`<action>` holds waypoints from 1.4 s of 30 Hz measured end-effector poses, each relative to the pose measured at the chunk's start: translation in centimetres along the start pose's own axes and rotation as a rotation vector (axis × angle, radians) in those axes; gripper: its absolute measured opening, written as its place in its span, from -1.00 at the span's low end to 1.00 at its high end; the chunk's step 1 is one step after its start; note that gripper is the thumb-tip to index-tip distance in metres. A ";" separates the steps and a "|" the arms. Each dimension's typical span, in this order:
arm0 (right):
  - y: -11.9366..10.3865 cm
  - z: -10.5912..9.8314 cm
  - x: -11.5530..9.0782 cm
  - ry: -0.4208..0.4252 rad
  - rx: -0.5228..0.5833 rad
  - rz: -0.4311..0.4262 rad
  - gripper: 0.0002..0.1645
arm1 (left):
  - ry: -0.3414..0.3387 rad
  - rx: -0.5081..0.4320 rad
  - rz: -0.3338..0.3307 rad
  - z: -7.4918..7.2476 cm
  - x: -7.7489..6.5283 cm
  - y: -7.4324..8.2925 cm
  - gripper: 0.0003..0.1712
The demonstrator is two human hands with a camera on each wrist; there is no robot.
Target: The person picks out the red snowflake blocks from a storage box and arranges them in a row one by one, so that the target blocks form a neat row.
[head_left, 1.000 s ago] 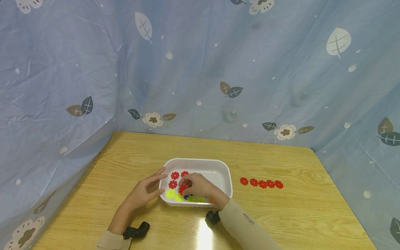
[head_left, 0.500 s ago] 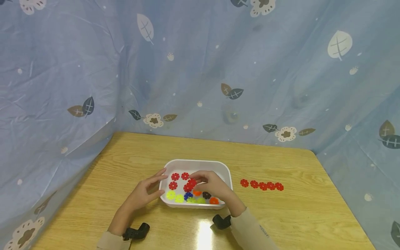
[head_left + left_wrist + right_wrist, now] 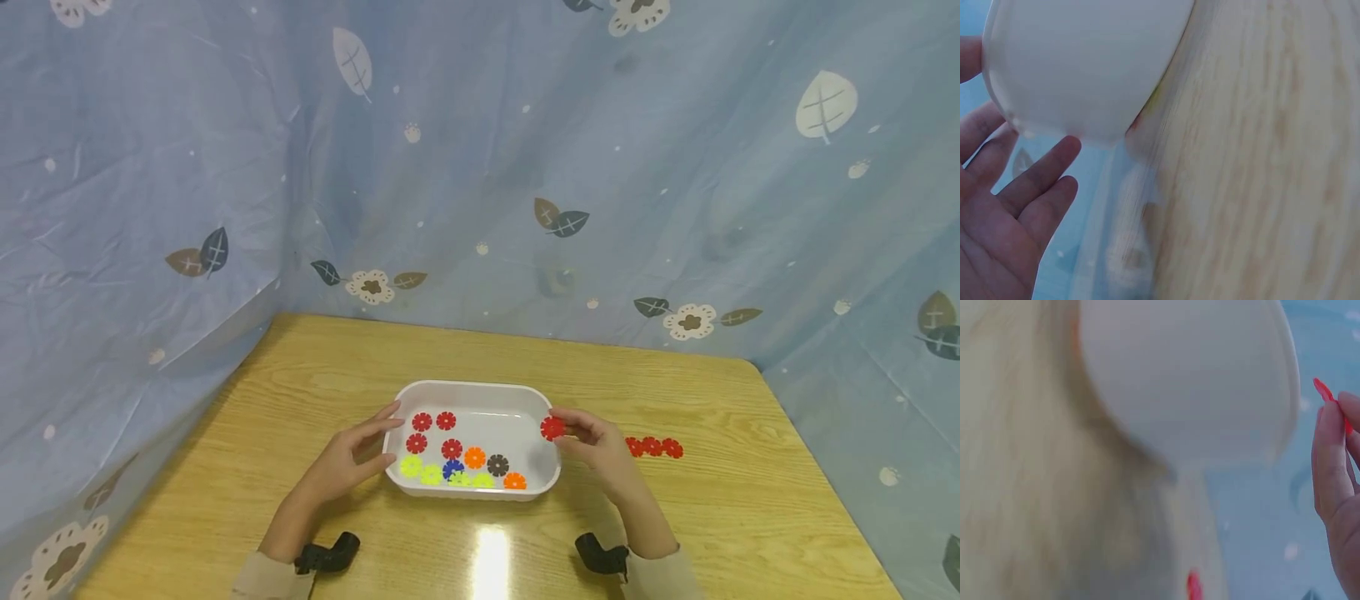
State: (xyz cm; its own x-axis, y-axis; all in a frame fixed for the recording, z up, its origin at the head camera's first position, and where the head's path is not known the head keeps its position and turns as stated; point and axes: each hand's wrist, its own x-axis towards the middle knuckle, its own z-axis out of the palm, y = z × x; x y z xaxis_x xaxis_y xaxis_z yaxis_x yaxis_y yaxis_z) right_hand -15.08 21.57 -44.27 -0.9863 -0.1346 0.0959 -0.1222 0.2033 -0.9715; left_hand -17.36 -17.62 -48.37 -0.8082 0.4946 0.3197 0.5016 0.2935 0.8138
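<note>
A red snowflake building disc (image 3: pixel 552 428) is pinched between thumb and fingers of my right hand (image 3: pixel 603 450), above the right rim of the white tray (image 3: pixel 491 387). In the right wrist view the same red disc (image 3: pixel 1324 391) shows edge-on at the fingertips, apart from the tray wall. My left hand (image 3: pixel 341 462) touches the tray's left end with outstretched, spread fingers; the left wrist view shows this hand (image 3: pixel 1016 206) beside the tray wall. Inside the tray lie several discs: red (image 3: pixel 452 449), yellow (image 3: pixel 411 466), orange (image 3: pixel 475 457), a blue (image 3: pixel 453 470) and a dark one (image 3: pixel 498 465).
Right of the tray, red discs (image 3: pixel 652 447) lie in a row on the wooden table (image 3: pixel 337 350); my right hand hides part of that row. A blue patterned cloth (image 3: pixel 450 167) hangs behind the table and along its sides. Black wrist mounts (image 3: pixel 330 553) sit at both sleeves.
My right hand has lifted a red disc out of the tray's left part and carried it right, over the right rim. The left hand has stayed at the tray's left end.
</note>
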 end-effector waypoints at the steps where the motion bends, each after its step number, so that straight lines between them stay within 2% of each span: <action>1: 0.3 -0.6 -0.4 0.027 -0.006 0.005 -0.49 | 0.000 0.003 -0.002 0.0 0.1 0.0 -0.48; 4: 1.4 -2.2 -1.3 0.094 -0.026 0.037 -0.45 | 0.001 0.002 0.005 0.0 0.2 0.5 -0.48; 8: 2.7 -3.5 -2.2 0.155 -0.077 0.127 -0.44 | 0.001 -0.006 0.015 0.0 0.3 0.4 -0.49; 13: 3.7 -3.7 -2.3 0.158 -0.146 0.213 -0.51 | 0.000 -0.014 0.030 -0.1 0.1 -0.3 -0.49; 17: 4.2 -3.6 -2.3 0.145 -0.229 0.245 -0.57 | 0.001 -0.030 0.040 -0.2 0.1 -0.4 -0.49; 23: 4.9 -3.2 -2.2 0.137 -0.340 0.209 -0.63 | 0.002 -0.033 0.037 -0.2 -0.1 -0.4 -0.48; 35: 4.5 -2.5 -2.4 0.149 -0.588 0.124 -0.63 | 0.000 -0.030 0.029 -0.1 -0.1 -0.4 -0.48; 38: 4.4 -2.6 -2.5 0.166 -0.581 0.121 -0.64 | -0.002 -0.031 0.026 -0.1 -0.1 -0.4 -0.48; 42: 4.3 -2.6 -2.6 0.211 -0.499 0.112 -0.66 | -0.006 -0.034 0.027 -0.1 0.0 -0.4 -0.48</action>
State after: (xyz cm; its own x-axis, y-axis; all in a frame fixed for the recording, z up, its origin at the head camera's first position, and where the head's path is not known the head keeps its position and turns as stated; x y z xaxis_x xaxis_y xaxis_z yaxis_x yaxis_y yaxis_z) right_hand -13.35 25.31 -48.08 -0.9908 0.1014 0.0891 -0.0022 0.6473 -0.7622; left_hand -17.58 -17.81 -48.66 -0.7927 0.5070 0.3386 0.5120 0.2521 0.8211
